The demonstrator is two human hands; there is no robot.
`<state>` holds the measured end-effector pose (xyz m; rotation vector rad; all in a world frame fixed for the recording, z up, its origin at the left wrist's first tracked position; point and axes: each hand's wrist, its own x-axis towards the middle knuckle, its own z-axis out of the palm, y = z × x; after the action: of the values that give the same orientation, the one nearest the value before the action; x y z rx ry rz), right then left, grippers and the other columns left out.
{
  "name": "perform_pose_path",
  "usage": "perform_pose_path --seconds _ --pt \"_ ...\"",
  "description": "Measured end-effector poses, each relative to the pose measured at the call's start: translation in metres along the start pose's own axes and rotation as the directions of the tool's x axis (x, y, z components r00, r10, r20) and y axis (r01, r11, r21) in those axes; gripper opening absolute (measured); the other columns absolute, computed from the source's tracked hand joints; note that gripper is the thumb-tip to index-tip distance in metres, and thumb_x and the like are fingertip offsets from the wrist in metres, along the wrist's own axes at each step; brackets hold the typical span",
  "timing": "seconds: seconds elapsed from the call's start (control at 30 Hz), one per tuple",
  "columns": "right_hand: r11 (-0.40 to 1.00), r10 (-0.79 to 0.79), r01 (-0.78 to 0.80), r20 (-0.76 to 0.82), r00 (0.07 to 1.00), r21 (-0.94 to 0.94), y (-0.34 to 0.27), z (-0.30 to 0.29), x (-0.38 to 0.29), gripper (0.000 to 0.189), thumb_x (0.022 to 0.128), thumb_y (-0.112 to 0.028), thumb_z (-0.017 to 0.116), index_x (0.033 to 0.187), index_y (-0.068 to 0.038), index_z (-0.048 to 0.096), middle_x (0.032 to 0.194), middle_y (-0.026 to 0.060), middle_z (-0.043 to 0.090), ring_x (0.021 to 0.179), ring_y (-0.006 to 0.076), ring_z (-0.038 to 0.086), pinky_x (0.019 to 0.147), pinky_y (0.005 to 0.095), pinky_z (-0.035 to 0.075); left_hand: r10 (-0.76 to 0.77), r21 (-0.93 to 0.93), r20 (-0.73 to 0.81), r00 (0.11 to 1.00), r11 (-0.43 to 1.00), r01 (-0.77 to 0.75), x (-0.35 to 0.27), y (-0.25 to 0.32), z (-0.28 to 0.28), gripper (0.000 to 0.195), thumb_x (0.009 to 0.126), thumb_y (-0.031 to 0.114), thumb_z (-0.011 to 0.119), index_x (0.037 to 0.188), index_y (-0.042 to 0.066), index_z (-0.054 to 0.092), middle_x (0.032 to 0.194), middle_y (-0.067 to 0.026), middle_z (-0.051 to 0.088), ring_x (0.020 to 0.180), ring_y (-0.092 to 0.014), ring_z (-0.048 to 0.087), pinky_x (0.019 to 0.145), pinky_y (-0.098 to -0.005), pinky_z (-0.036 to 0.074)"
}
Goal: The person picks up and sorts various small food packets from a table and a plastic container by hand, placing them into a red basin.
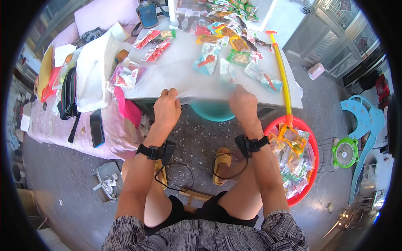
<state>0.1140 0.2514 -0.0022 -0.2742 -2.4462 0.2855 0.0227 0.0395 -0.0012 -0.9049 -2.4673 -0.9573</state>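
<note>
My left hand [168,108] pinches the edge of a clear plastic bag [147,82] at the table's front edge. Inside that bag's far left end, several small packets with pink and white print [128,77] show through. My right hand [244,105], blurred, has its fingertips on the lower end of a pale blue and white snack packet [226,71], also blurred. Other sealed snack packets lie just beyond: a blue-white one [207,59], another on the right [263,77] and a green one [238,57].
The white-covered table [179,69] carries more packets, a white foam box [263,15] and a blue flask [147,14]. A yellow tube [281,72] leans over its right edge above a red basin [316,163] full of packets. Below stands a teal basin [213,114]. A phone [97,128] lies left.
</note>
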Motion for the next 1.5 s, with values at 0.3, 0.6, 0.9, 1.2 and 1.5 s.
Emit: perform_pose_path --seconds 0.3,0.6,0.9,1.2,1.5 --pt "-0.030 0.384 -0.374 0.356 0.852 0.927 -0.011 -0.053 0.002 0.024 0.084 -0.007 0.038 0.101 0.006 0.048 0.079 0.0132 0.060 0.056 0.0195 0.060 0.045 0.0258 0.049 -0.051 0.020 0.015 0.999 0.998 0.051 0.003 0.004 0.002 0.011 0.068 0.003 0.057 0.073 0.002 0.048 0.071 -0.0148 0.051 0.064 -0.035 0.053 0.055 -0.0414 0.042" --pt "-0.176 0.089 -0.636 0.655 0.750 0.752 -0.012 -0.045 -0.008 0.028 0.081 -0.008 0.039 0.103 0.009 0.047 0.082 0.0184 0.060 0.055 0.0205 0.060 0.044 0.0243 0.051 -0.105 -0.185 -0.029 0.994 0.978 0.098 0.008 0.002 0.012 0.010 0.067 -0.001 0.055 0.074 -0.001 0.048 0.070 -0.0186 0.053 0.065 -0.036 0.053 0.057 -0.0416 0.041" --pt "-0.204 0.128 -0.665 0.693 0.709 0.718 -0.008 -0.035 -0.011 0.031 0.082 -0.014 0.040 0.105 0.007 0.044 0.081 0.0147 0.059 0.057 0.0170 0.058 0.050 0.0250 0.050 -0.157 -0.256 -0.001 0.988 0.955 0.152 0.009 0.002 0.005 0.010 0.068 0.000 0.055 0.076 -0.002 0.049 0.070 -0.0190 0.054 0.062 -0.035 0.053 0.057 -0.0406 0.041" --pt "-0.319 0.174 -0.671 0.737 0.653 0.670 -0.025 -0.003 -0.020 0.026 0.085 -0.012 0.040 0.105 0.003 0.047 0.091 0.0153 0.059 0.076 0.0246 0.061 0.059 0.0290 0.053 0.065 -0.072 0.015 0.998 0.995 -0.063 0.001 0.005 0.013 0.021 0.069 -0.003 0.053 0.088 0.004 0.048 0.078 -0.0147 0.049 0.061 -0.035 0.052 0.053 -0.0401 0.042" --pt "0.004 0.109 -0.827 0.822 0.559 0.562 -0.042 0.009 -0.007 0.017 0.081 -0.013 0.050 0.080 0.003 0.053 0.068 0.0107 0.058 0.047 0.0102 0.046 0.039 0.0195 0.035 0.104 -0.102 0.068 0.992 0.990 -0.097 -0.004 0.008 0.008 0.034 0.067 -0.005 0.051 0.099 0.006 0.050 0.080 -0.0150 0.049 0.063 -0.035 0.052 0.053 -0.0406 0.041"
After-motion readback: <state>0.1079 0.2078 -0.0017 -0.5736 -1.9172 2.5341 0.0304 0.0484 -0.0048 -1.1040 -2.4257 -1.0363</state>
